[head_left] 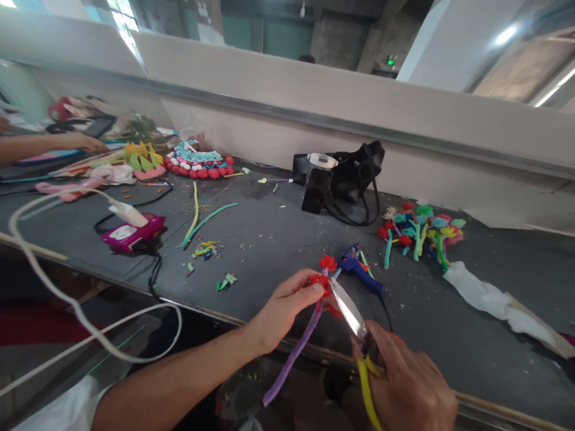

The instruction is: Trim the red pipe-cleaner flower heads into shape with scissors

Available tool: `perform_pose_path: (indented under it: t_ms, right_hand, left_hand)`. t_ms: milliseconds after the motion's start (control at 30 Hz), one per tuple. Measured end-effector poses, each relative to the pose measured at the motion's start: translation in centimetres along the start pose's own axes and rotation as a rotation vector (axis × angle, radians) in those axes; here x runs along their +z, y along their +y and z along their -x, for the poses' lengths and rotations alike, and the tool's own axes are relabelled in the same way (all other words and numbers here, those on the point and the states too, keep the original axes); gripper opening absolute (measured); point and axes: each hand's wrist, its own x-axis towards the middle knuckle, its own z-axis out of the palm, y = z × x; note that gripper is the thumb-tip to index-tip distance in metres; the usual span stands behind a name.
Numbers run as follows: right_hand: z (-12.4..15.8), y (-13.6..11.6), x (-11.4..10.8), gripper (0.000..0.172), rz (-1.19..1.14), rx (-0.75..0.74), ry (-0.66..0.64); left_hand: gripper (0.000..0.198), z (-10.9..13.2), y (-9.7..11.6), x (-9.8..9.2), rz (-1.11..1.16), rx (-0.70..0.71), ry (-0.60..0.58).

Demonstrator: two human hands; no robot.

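Observation:
My left hand [287, 308] pinches a craft flower with a red fuzzy head [321, 280] and a purple pipe-cleaner stem [294, 353] that hangs down toward me. My right hand [406, 383] is closed on scissors [353, 317] with yellow handles. Their shiny blades point up-left and touch the red flower head. Just behind the flower lies a blue glue gun [357, 268] on the dark table [269, 239].
A pile of finished pipe-cleaner flowers [420, 230] lies at the right, with white cloth [489, 299] beside it. A black bag [354, 173] and a dark box stand behind. A pink device [130, 232] with white cable sits left. Another person's arm [49, 145] rests far left among colourful craft pieces.

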Motion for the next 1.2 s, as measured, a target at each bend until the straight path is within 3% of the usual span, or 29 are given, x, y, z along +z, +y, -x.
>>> perform_pose_path:
  t_ms: [333,500,867,1200]
  right_hand:
    - [0.8,0.5,0.5,0.039,0.027,-0.048,-0.065]
    - [0.8,0.5,0.7,0.035,0.026,-0.056,-0.025]
    - [0.8,-0.1,0.4,0.037,0.051,-0.009,-0.039]
    - [1.1,-0.3,1.0,0.036,0.028,0.056,-0.068]
  left_hand:
    - [0.027,0.2,0.1,0.0,-0.068,-0.043,0.021]
    - [0.027,0.2,0.1,0.0,-0.069,-0.052,0.019]
    - [0.021,0.2,0.1,0.1,-0.039,-0.033,-0.014]
    - [0.023,0.1,-0.1,-0.1,-0.052,-0.017,0.030]
